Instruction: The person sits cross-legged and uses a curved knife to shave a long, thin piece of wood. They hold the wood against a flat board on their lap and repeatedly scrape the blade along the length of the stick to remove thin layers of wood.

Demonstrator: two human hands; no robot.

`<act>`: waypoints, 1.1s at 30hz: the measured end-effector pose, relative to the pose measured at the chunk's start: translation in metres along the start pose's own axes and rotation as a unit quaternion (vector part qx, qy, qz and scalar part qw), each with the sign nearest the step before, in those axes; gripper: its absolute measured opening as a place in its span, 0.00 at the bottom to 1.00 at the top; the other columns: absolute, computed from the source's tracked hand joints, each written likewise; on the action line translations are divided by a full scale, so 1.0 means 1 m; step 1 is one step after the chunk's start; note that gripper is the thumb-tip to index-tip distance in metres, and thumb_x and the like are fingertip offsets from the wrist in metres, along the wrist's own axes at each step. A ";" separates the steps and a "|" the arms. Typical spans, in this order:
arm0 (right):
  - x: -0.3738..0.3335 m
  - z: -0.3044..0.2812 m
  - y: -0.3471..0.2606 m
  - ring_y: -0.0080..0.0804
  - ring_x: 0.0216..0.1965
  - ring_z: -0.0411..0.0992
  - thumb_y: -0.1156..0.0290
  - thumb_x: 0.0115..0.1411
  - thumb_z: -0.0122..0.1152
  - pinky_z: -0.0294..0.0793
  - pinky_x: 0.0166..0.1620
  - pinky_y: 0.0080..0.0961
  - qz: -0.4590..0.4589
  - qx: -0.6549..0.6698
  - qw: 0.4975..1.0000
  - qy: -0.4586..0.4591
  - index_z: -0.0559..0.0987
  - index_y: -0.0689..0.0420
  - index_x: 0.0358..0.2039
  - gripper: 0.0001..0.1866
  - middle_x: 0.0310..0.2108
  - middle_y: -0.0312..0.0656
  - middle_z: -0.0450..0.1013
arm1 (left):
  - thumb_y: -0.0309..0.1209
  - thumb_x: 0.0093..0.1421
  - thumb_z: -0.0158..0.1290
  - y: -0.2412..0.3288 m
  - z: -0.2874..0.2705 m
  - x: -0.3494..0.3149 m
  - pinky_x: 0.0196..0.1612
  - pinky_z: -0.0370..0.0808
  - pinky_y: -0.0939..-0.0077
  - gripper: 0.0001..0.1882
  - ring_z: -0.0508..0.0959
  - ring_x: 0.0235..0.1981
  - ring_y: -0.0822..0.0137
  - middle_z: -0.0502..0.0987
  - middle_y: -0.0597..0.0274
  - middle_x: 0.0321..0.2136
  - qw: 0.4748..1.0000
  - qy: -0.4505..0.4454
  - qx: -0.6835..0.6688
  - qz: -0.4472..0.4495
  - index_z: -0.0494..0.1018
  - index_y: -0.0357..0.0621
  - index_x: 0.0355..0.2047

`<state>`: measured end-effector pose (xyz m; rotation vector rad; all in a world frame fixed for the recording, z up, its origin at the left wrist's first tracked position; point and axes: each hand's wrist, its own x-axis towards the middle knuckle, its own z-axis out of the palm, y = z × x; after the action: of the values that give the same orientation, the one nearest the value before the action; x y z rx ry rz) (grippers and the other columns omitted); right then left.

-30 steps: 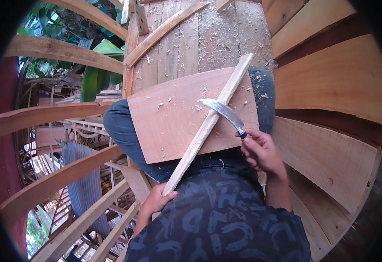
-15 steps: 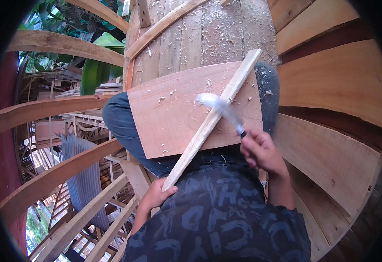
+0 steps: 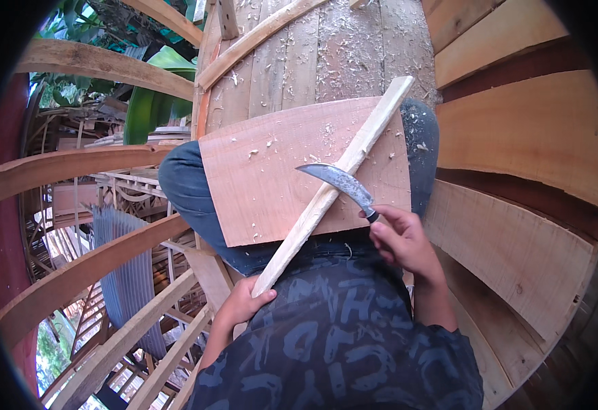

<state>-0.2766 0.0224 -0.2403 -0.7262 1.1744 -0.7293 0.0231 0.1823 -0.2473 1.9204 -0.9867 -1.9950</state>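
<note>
A reddish wooden board (image 3: 272,178) lies across my lap, dusted with shavings. A long pale wooden stick (image 3: 343,167) rests diagonally on it. My left hand (image 3: 244,301) grips the stick's near end. My right hand (image 3: 401,239) holds the handle of a curved metal knife (image 3: 343,183), whose blade lies across the stick near its middle.
I sit inside a curved wooden hull. Broad planks (image 3: 518,137) rise on the right, a shaving-strewn plank floor (image 3: 326,55) lies ahead, and bent ribs (image 3: 87,164) with open gaps run on the left, showing scaffolding and greenery (image 3: 142,113) below.
The knife swung along the stick, blurred half a second ago, and now rests against its middle. The view shifted slightly; the left hand kept its grip.
</note>
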 end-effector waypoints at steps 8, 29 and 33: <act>0.003 -0.034 -0.016 0.14 0.10 0.57 0.66 0.65 0.44 0.56 0.10 0.12 0.051 0.064 0.995 -0.050 0.68 0.59 0.44 0.12 0.17 0.31 0.59 | 0.42 0.54 0.55 -0.014 -0.005 0.001 0.40 0.69 0.76 0.24 0.71 0.33 0.73 0.75 0.62 0.30 1.000 -0.011 -0.001 -0.013 0.70 0.31 0.40; 0.004 -0.005 -0.012 0.10 0.11 0.57 0.67 0.62 0.50 0.55 0.13 0.10 0.160 -0.076 0.956 -0.235 0.72 0.60 0.45 0.13 0.15 0.28 0.63 | 0.41 0.48 0.59 0.010 0.007 0.002 0.38 0.71 0.72 0.24 0.77 0.31 0.64 0.77 0.50 0.28 0.991 0.101 0.079 0.034 0.72 0.33 0.38; 0.012 -0.014 -0.018 0.10 0.12 0.58 0.67 0.62 0.50 0.56 0.13 0.10 0.112 -0.030 0.982 -0.150 0.73 0.59 0.43 0.12 0.16 0.28 0.63 | 0.41 0.48 0.59 0.012 0.004 0.001 0.37 0.71 0.71 0.24 0.77 0.31 0.64 0.77 0.50 0.28 0.990 0.102 0.091 0.024 0.72 0.33 0.38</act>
<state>-0.2894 0.0012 -0.2350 -0.7132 0.9842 -0.3822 0.0158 0.1743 -0.2415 2.1208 -1.1824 -1.6931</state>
